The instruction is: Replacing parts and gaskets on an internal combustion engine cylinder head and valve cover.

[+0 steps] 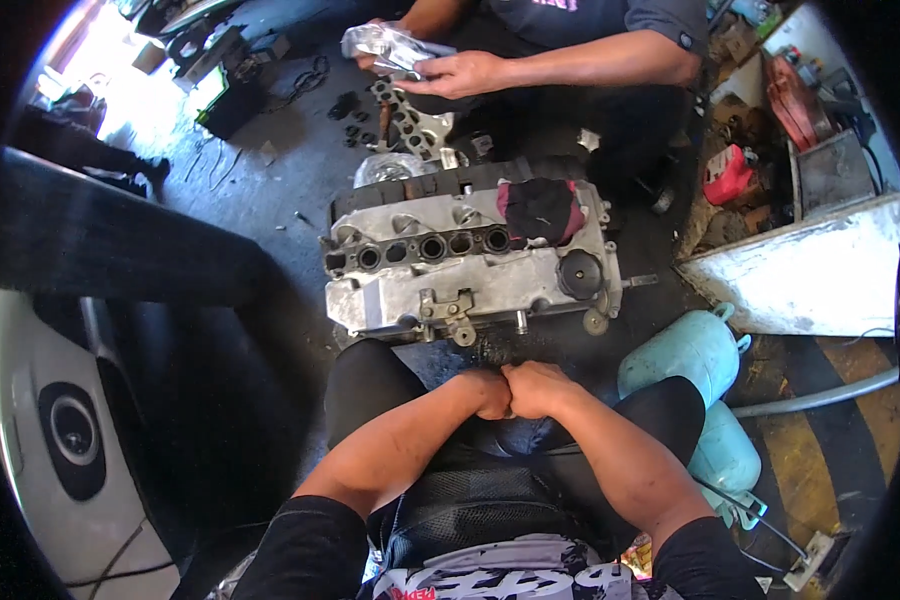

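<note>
Two bare hands, left hand (485,392) and right hand (538,388), press together as closed fists holding nothing, at 6 o'clock below the cylinder head (470,265). Open the fingers before reaching toward 12 o'clock.

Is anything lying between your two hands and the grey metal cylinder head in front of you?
Nothing visible: only bare dark floor separates the left hand and right hand, pressed together between the knees, from the grey metal cylinder head.
</note>
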Available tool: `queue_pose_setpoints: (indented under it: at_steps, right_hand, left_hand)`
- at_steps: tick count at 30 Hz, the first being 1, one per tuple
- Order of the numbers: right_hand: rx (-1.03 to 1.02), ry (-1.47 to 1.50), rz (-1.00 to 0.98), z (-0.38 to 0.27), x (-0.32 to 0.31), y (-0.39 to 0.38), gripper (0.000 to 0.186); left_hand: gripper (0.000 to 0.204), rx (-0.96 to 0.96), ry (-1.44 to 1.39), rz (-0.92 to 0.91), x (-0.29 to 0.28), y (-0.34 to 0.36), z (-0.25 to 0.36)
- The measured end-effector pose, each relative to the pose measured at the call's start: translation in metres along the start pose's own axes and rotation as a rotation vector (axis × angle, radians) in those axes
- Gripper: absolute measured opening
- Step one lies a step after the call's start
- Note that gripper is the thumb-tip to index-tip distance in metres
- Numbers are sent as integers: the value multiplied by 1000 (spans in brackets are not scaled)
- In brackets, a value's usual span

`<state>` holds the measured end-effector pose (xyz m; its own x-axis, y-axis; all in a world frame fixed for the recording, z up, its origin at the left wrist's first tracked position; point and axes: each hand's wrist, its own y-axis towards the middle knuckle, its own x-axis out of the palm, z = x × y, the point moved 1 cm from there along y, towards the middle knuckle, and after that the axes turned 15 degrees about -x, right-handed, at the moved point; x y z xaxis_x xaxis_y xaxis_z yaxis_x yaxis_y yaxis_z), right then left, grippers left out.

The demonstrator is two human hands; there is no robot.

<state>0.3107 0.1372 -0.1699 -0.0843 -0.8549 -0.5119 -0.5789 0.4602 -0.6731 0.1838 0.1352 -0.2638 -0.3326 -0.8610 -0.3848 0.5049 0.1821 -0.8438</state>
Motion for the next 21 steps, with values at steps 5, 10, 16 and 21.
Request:
queue_pose_setpoints:
  at_steps: [5,10,16,21]
  right_hand:
    - [46,-3,20,6,5,-8,56]
    - [59,-9,90,-5,2,-21,53]
    - [-607,769,702,-71,-108,-139,25]
    - [-1123,1397,118,-99,-157,-251,26]
  left_hand:
    - [40,55,-13,61,4,24,1]
    - [43,88,61,22,-3,24,4]
    - [52,221,-106,50,-10,15,7]
    - [61,19,-179,48,-16,-3,-1]
